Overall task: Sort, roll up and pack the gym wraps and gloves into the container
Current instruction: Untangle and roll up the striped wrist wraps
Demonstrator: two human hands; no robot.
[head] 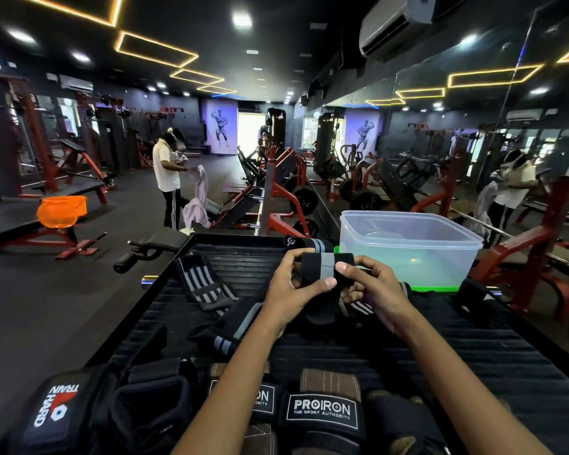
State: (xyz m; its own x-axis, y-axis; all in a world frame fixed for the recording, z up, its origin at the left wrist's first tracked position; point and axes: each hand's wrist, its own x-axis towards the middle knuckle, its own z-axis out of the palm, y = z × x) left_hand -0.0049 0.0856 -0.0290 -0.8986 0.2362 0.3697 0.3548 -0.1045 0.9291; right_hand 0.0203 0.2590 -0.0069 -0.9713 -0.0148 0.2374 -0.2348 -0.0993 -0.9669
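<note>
Both hands mid-scene over dark ribbed surface, rolling black-grey wrap. Left hand pinches roll; right hand curled round its right end, loose tail hanging below. Wrap likely light, soft, springy: grip roll body firmly or it unwinds. Clear container far right, apparently empty. Gloves near edge, unpacked.

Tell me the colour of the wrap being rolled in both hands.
Black with a grey band, seen in the head view: the wrap.
</note>
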